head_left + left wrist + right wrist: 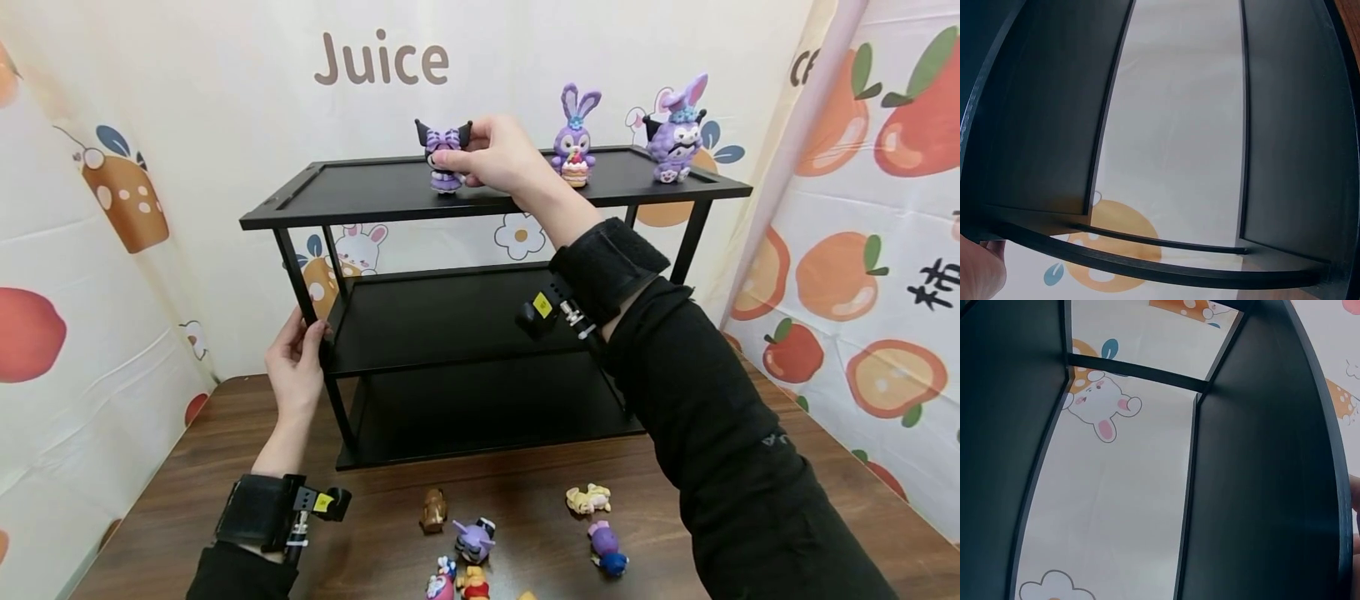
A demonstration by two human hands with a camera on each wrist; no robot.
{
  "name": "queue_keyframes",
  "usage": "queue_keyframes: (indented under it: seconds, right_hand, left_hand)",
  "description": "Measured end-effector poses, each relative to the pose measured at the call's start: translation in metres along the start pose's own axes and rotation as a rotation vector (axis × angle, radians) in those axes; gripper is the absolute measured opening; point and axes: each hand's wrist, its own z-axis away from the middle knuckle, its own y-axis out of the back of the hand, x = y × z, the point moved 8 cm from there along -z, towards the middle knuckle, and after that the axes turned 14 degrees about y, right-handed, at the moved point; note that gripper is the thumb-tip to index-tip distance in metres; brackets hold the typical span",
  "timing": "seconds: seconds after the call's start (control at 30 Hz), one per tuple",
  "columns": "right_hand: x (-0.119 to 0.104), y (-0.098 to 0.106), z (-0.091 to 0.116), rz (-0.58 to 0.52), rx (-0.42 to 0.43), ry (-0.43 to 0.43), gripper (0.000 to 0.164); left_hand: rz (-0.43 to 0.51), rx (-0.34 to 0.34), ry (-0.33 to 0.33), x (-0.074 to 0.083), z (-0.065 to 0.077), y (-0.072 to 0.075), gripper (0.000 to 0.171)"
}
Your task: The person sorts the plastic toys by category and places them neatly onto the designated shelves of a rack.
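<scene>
My right hand (501,157) pinches a purple-and-black figurine (447,180) between thumb and fingers. The figurine is upright at the top board's front, left of middle; whether its base touches the board I cannot tell. At the left side of the black three-tier shelf (442,321), my left hand (295,367) grips the front post (297,275) near the middle tier. Right of my right hand, a purple rabbit figurine (573,146) with a cake and a furry purple figurine (672,150) with a blue hat stand on the top board. Only hand edges show in the wrist views.
On the brown table (390,500) in front lie several small figurines, among them a brown one (433,511), a winged purple one (475,540), a pale yellow one (588,499) and a purple-and-blue one (606,547). Fruit-printed curtains (97,333) hang behind and beside the shelf.
</scene>
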Motion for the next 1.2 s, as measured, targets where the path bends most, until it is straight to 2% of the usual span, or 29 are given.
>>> queue_keyframes:
  seconds: [0.23, 0.43, 0.63, 0.77, 0.83, 0.97, 1.1, 1.2]
  right_hand:
    - [0.001, -0.002, 0.001, -0.033, -0.031, -0.008, 0.014]
    - [-0.002, -0.001, 0.005, 0.028, -0.038, 0.008, 0.026]
    - [-0.005, 0.008, 0.01, 0.078, 0.028, 0.018, 0.051]
    - [-0.009, 0.016, 0.017, 0.135, 0.12, 0.047, 0.058]
    - [-0.013, 0.02, 0.024, 0.157, 0.188, 0.089, 0.057]
    - [-0.025, 0.03, 0.043, 0.152, 0.33, 0.256, 0.046]
    - [-0.034, 0.039, 0.074, 0.113, 0.41, 0.394, 0.036]
    - [-0.04, 0.047, 0.102, 0.145, 0.451, 0.536, 0.03]
  left_hand:
    - [-0.003, 0.001, -0.005, 0.0, 0.0, 0.0, 0.03]
    - [0.032, -0.014, -0.021, 0.0, 0.002, 0.0, 0.03]
    - [0.07, -0.028, -0.03, 0.0, 0.001, -0.001, 0.03]
    - [0.066, -0.026, -0.02, -0.001, 0.002, 0.0, 0.029]
    - [0.066, -0.024, -0.014, -0.001, 0.002, 0.001, 0.029]
    - [0.061, -0.019, -0.008, -0.001, 0.001, 0.001, 0.029]
    - [0.053, -0.017, -0.009, 0.0, 0.001, 0.0, 0.029]
    - [0.044, -0.015, -0.007, 0.001, 0.001, 0.0, 0.029]
